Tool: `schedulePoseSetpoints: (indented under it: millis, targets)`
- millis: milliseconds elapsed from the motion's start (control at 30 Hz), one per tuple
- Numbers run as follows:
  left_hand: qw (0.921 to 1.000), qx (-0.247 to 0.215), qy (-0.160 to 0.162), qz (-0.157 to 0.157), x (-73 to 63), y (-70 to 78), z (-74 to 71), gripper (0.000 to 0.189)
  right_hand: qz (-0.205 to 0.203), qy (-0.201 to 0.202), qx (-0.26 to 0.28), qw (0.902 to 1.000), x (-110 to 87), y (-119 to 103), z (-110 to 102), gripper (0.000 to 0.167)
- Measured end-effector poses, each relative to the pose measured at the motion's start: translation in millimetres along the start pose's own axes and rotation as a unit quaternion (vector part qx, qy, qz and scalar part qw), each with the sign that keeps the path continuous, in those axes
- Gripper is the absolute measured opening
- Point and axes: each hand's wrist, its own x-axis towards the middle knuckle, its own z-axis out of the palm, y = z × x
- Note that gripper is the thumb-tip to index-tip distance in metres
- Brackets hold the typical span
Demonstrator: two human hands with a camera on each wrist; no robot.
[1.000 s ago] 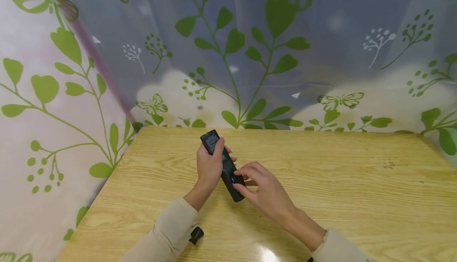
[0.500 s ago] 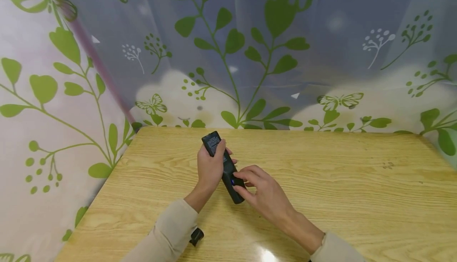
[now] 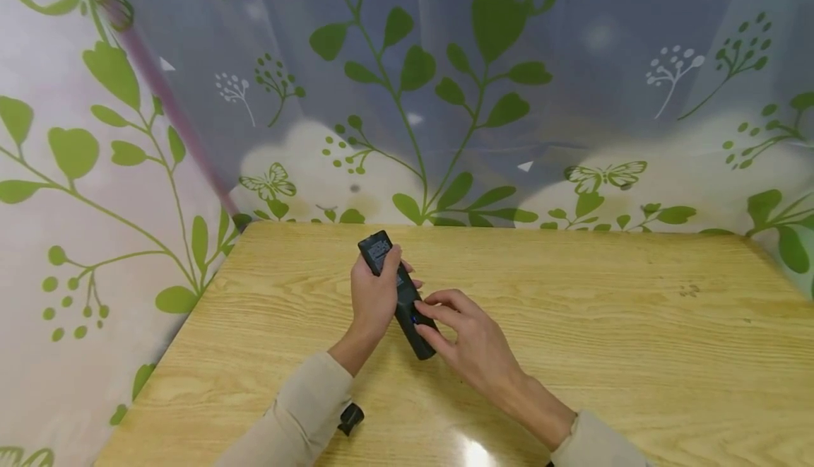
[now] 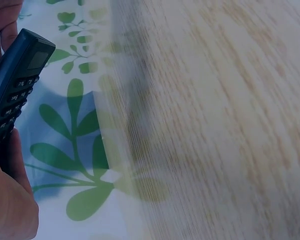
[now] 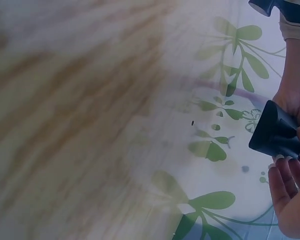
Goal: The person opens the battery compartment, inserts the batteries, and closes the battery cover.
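A black cordless phone handset point(image 3: 405, 299) is held tilted, with its back and a printed label toward the head camera. My left hand point(image 3: 373, 297) grips its upper half, thumb lying over the back. Thumb and fingertips of my right hand point(image 3: 475, 340) pinch at the lower half, around a small blue spot. In the left wrist view the keypad side of the handset point(image 4: 12, 95) shows rows of buttons and a small screen. Its end point(image 5: 270, 135) appears in the right wrist view, right-hand fingers beside it.
Both hands are above a wood-grain table point(image 3: 604, 340). A patterned cloth point(image 3: 572, 99) with green leaves and butterflies hangs behind and to the left. Beside the left sleeve point(image 3: 305, 400) sits a small black object point(image 3: 350, 419).
The right index finger rises slightly, with the gap around the blue spot a little wider. Both hands otherwise keep nearly the same place on the handset.
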Motion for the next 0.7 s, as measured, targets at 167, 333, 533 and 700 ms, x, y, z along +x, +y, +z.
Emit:
schedulePoseSetpoints:
  millis: [167, 333, 533, 700]
  targets:
    - [1.0, 0.002, 0.003, 0.003, 1.2, -1.3, 0.7, 0.03, 0.012, 0.001, 0.017, 0.9998, -0.6, 0.4, 0.9, 0.031]
    - [0.9999, 0.01, 0.004, 0.004, 2.0, -3.8, 0.6, 0.03, 0.027, 0.001, 0.037, 0.9989, -1.4, -0.1, 3.3, 0.029]
    - [0.9999, 0.008, 0.003, 0.007, 2.5, -5.2, 0.3, 0.029, 0.038, 0.008, 0.033, 0.9987, -1.8, -1.0, 5.2, 0.029]
    - [1.0, 0.003, 0.003, 0.007, 2.5, -4.5, 0.1, 0.029, 0.039, 0.011, 0.025, 0.9989, -1.1, -1.4, 5.6, 0.026]
